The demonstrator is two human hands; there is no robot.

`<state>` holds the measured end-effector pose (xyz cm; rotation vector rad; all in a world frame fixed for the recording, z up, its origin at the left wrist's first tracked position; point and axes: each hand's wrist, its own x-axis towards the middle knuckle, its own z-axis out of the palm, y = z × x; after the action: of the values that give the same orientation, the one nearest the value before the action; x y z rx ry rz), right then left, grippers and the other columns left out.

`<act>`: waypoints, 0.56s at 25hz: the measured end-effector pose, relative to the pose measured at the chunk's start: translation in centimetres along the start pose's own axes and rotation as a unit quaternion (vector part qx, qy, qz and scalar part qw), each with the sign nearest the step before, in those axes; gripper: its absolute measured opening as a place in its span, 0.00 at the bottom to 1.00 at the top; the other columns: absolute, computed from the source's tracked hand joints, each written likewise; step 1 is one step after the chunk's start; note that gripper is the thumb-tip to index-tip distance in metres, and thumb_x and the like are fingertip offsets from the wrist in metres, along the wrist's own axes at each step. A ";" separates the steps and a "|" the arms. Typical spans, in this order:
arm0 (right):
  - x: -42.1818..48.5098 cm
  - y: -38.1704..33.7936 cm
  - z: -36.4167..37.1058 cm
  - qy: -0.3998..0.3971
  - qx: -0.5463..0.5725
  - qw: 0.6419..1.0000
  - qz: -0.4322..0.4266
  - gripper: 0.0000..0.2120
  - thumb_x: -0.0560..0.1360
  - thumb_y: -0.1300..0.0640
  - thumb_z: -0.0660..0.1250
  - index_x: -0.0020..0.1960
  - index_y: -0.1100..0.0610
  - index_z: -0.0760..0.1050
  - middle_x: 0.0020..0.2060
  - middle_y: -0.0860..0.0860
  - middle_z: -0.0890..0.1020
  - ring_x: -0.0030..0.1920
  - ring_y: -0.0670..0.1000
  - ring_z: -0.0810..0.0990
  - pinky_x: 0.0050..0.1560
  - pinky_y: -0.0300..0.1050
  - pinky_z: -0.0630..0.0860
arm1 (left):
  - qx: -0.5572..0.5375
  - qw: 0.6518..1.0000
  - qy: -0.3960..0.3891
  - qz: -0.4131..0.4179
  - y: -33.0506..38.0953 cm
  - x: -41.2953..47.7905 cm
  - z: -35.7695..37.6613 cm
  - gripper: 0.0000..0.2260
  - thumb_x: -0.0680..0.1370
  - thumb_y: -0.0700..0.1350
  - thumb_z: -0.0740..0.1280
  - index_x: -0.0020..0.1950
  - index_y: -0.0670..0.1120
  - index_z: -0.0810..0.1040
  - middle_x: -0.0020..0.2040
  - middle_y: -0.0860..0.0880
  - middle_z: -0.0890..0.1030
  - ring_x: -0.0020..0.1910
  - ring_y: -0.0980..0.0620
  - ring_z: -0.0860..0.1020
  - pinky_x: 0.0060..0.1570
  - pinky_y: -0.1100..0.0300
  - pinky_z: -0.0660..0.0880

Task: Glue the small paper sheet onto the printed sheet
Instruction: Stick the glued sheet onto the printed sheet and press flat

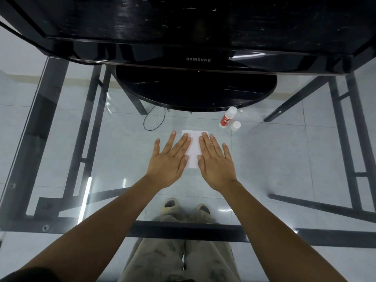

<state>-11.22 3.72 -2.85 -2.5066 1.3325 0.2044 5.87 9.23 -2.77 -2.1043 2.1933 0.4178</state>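
A white paper sheet (pixel 194 148) lies flat on the glass table (pixel 274 159) in the middle of the head view. My left hand (pixel 169 159) rests flat on the sheet's left edge, fingers spread. My right hand (pixel 216 160) lies flat over its right edge, fingers spread too. Both palms face down and hold nothing. Only a blank white strip shows between the hands; I cannot tell the small sheet from the printed one. A glue bottle (pixel 227 117), white with a red label, lies beyond the sheet to the right, with its white cap (pixel 235 125) beside it.
A black Samsung monitor (pixel 198 60) stands at the back of the table, its round base (pixel 195 90) just beyond the sheet. A thin black cable (pixel 151 119) loops left of the base. Dark table legs, floor tiles and my own legs show through the glass.
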 end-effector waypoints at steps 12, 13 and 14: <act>-2.1 -0.2 0.1 -0.023 -0.046 0.998 -0.046 0.25 0.78 0.44 0.34 0.72 0.52 0.32 0.75 0.48 0.41 0.69 0.45 0.28 0.65 0.49 0.24 | 0.005 1.000 0.014 -0.003 -0.1 0.1 0.2 0.24 0.78 0.56 0.32 0.72 0.52 0.32 0.74 0.55 0.38 0.73 0.52 0.34 0.70 0.44 0.40; -2.0 0.3 -0.1 -0.018 -0.046 0.998 -0.037 0.25 0.79 0.45 0.36 0.72 0.52 0.32 0.75 0.48 0.41 0.70 0.45 0.29 0.65 0.49 0.24 | 0.002 1.000 0.015 -0.003 -0.1 0.1 0.3 0.24 0.78 0.56 0.33 0.72 0.52 0.33 0.74 0.55 0.38 0.73 0.53 0.34 0.69 0.44 0.40; -1.7 0.7 -0.4 -0.013 -0.044 0.999 -0.025 0.25 0.79 0.46 0.37 0.72 0.52 0.33 0.75 0.48 0.41 0.70 0.46 0.30 0.66 0.49 0.25 | 0.003 1.000 0.018 -0.003 -0.1 0.1 0.3 0.24 0.78 0.56 0.34 0.73 0.52 0.34 0.74 0.55 0.39 0.73 0.53 0.35 0.69 0.44 0.40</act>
<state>-12.72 4.56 -2.17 -2.5974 1.2755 0.2882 5.90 9.24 -3.13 -2.1324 2.2034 0.3753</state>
